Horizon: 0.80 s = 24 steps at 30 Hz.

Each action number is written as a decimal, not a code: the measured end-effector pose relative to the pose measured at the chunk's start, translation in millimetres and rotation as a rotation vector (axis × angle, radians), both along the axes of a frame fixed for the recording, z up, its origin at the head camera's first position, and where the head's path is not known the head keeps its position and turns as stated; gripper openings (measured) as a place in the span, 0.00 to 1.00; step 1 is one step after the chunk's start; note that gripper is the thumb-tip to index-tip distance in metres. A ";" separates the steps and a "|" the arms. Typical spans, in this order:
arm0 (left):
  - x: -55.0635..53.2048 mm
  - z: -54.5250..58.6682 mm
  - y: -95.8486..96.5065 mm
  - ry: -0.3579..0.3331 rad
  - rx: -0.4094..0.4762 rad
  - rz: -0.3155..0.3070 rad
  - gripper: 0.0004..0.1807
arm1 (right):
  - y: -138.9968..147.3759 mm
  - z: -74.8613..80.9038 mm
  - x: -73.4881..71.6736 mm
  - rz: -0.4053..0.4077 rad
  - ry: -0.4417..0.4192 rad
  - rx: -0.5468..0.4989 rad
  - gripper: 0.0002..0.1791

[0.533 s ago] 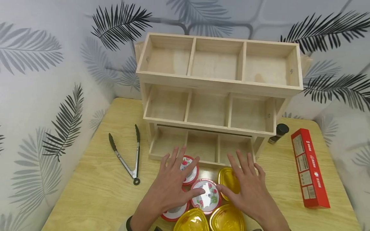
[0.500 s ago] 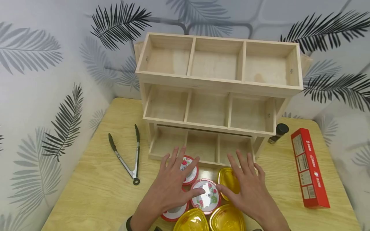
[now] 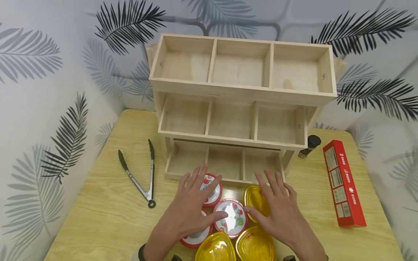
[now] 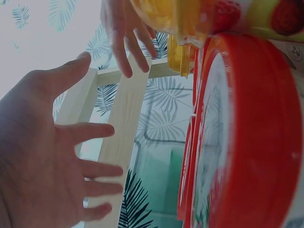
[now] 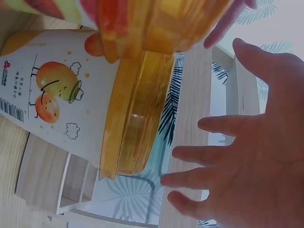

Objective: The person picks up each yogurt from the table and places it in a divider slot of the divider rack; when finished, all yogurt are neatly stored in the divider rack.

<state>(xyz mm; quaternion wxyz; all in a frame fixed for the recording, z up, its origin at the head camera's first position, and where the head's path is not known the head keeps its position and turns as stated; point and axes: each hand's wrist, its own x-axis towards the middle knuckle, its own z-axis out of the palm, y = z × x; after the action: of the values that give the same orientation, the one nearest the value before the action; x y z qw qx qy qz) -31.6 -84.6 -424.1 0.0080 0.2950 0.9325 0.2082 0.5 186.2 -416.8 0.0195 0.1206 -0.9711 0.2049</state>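
My left hand (image 3: 187, 212) hovers with spread, straight fingers over several round tubs with red-rimmed, cherry-patterned lids; one lid (image 3: 231, 219) lies near its thumb. In the left wrist view a gap separates that hand from the large red-rimmed tub (image 4: 256, 128). Similarly spread, my right hand (image 3: 282, 212) is above the tubs with clear yellow lids, partly covering one yellow lid (image 3: 255, 199). The right wrist view shows a yellow-lidded tub (image 5: 61, 95) with cartoon fruit on its side, apart from the fingers. Neither hand holds anything.
Behind the tubs stands a three-tier wooden rack (image 3: 243, 90), each tier split into three compartments. Spread metal tongs (image 3: 143, 186) with black tips lie at left. On the right are a black-capped bottle (image 3: 310, 145) and a long red box (image 3: 345, 185). All stand on a wooden table (image 3: 98, 214).
The whole head view has shifted slightly left and up. Both hands keep the same spread pose over the tubs, and nothing else has visibly moved.
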 end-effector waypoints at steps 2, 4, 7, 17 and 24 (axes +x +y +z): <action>0.3 -1.4 -3.7 0.012 0.022 -0.014 0.45 | 1.5 0.0 0.4 0.016 0.030 -0.019 0.48; 1.7 -3.5 -9.2 0.040 0.047 -0.027 0.42 | 3.7 -0.2 1.5 0.044 0.082 -0.048 0.45; 6.7 -7.4 -20.2 0.082 0.101 -0.036 0.34 | 8.5 -2.3 3.8 0.095 0.169 -0.091 0.38; 42.1 -19.0 -68.2 -0.220 0.113 0.061 0.26 | 20.0 -5.9 12.0 0.158 0.323 -0.145 0.26; 56.1 -28.6 -77.8 -0.487 0.149 0.153 0.33 | 38.5 -11.4 -1.1 0.054 0.309 -0.169 0.25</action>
<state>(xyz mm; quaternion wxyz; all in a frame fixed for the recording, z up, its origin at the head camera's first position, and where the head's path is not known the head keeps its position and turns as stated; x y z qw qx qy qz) 24.5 -162.5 -452.8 0.1947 0.1648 0.9048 0.3411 -0.6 224.7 -428.2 0.1728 0.1747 -0.9323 0.2654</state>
